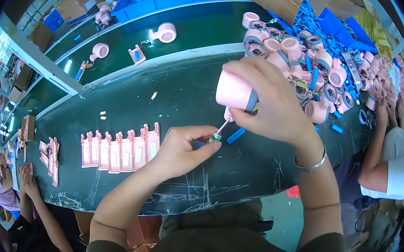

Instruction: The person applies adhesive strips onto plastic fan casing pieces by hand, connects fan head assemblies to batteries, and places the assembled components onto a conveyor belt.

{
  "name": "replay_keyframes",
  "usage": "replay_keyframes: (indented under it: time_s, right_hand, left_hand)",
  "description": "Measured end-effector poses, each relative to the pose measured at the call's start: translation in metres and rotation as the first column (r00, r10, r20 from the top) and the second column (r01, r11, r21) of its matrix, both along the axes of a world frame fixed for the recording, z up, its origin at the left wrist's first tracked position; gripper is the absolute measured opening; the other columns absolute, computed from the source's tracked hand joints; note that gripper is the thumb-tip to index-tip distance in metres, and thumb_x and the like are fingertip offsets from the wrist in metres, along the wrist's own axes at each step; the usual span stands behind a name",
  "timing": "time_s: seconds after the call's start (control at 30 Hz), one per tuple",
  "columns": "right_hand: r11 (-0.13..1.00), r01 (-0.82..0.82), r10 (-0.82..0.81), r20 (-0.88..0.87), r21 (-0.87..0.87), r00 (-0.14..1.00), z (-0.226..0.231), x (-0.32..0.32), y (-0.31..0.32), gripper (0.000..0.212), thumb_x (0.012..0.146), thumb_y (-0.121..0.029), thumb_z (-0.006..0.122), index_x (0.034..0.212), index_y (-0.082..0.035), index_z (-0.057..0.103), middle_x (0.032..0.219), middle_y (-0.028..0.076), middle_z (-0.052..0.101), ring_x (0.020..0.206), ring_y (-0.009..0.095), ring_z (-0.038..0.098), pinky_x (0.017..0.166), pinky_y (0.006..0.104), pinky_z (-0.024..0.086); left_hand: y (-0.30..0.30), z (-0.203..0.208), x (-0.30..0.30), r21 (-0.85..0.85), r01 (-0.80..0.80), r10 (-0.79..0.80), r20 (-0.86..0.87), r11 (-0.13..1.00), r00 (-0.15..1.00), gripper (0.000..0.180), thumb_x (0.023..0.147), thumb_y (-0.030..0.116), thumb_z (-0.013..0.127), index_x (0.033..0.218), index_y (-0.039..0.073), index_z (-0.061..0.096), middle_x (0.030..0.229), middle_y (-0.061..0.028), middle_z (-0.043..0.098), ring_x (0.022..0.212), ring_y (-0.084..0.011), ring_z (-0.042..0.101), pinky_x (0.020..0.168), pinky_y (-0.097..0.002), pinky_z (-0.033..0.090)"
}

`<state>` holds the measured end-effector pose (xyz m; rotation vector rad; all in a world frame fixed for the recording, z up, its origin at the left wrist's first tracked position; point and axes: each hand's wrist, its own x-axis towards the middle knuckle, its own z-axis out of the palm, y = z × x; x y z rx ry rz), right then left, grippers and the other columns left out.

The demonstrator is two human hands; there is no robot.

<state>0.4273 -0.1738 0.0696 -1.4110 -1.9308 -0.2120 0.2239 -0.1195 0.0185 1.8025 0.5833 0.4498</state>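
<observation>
My right hand (268, 101) is wrapped round a pink fan head (234, 89) with a grey band, raised over the dark green work surface (185, 99). Thin wires (222, 126) run down from the fan head's short neck to a small green circuit board (216, 138). My left hand (179, 150) pinches that board between thumb and fingers. Beside it on the surface lies a blue cylindrical battery (236, 135). Left of my left hand, several pink handle shells (115, 152) stand side by side in a row.
Pink fan heads and blue batteries form a heap (312, 64) at the right. More pink parts (50, 159) lie far left. Beyond a pale rail, a green belt (131, 45) carries loose fan heads; a blue bin (175, 1) stands behind. Co-workers sit at both sides.
</observation>
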Motion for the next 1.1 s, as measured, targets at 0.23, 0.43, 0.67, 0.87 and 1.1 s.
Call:
replay_keyframes:
  time_s: [0.23, 0.43, 0.67, 0.87, 1.1]
  right_hand:
    - [0.985, -0.154, 0.166, -0.194, 0.076, 0.967, 0.022, -0.039, -0.023, 0.070, 0.056, -0.010, 0.079, 0.117, -0.009, 0.046, 0.115, 0.017, 0.051, 0.104, 0.031, 0.052, 0.090, 0.0394, 0.042]
    - [0.978, -0.159, 0.165, -0.033, 0.138, 0.986, 0.056, -0.097, -0.055, 0.069, 0.060, -0.010, 0.077, 0.119, -0.015, 0.042, 0.114, 0.022, 0.047, 0.096, 0.034, 0.053, 0.078, 0.0418, 0.048]
    - [0.967, -0.227, 0.216, 0.103, 0.113, 0.971, 0.061, -0.116, -0.055, 0.070, 0.070, -0.019, 0.071, 0.129, -0.011, 0.033, 0.118, 0.021, 0.046, 0.094, 0.034, 0.050, 0.074, 0.0418, 0.044]
    - [0.832, -0.455, 0.245, 0.527, 0.316, 0.814, 0.089, -0.107, -0.040, 0.070, 0.084, -0.052, 0.052, 0.110, 0.011, 0.040, 0.093, 0.021, 0.056, 0.082, 0.021, 0.056, 0.069, 0.0293, 0.045]
    - [1.000, 0.011, -0.011, 0.006, 0.011, 1.000, 0.048, -0.079, -0.061, 0.078, 0.059, -0.006, 0.068, 0.128, 0.001, 0.035, 0.118, 0.024, 0.048, 0.105, 0.037, 0.052, 0.087, 0.0432, 0.045]
  left_hand:
    - [-0.023, 0.019, -0.045, -0.047, 0.040, -0.032, 0.166, 0.998, 0.986, 0.024, 0.078, 0.000, 0.065, 0.102, -0.001, 0.062, 0.092, -0.0093, 0.065, 0.081, -0.0139, 0.061, 0.076, -0.0266, 0.047]
    - [-0.038, 0.032, -0.081, 0.233, 0.030, -0.137, 0.459, 0.972, 0.878, 0.032, 0.073, 0.002, 0.067, 0.105, 0.000, 0.061, 0.087, -0.0131, 0.063, 0.070, -0.0243, 0.061, 0.062, -0.0309, 0.047]
    - [-0.045, 0.016, -0.094, 0.134, -0.013, -0.057, 0.507, 0.991, 0.860, 0.032, 0.072, 0.001, 0.067, 0.104, 0.000, 0.061, 0.091, -0.0115, 0.063, 0.077, -0.0249, 0.059, 0.067, -0.0329, 0.046]
    - [-0.054, -0.016, -0.093, 0.337, -0.095, -0.035, 0.359, 0.937, 0.933, 0.040, 0.075, 0.012, 0.068, 0.112, 0.002, 0.054, 0.103, -0.0148, 0.058, 0.091, -0.0320, 0.059, 0.077, -0.0370, 0.048]
    - [-0.077, -0.019, -0.092, -0.117, -0.187, 0.204, 0.156, 0.975, 0.967, 0.027, 0.072, 0.009, 0.073, 0.094, 0.003, 0.058, 0.091, -0.0096, 0.059, 0.074, -0.0224, 0.060, 0.064, -0.0288, 0.049]
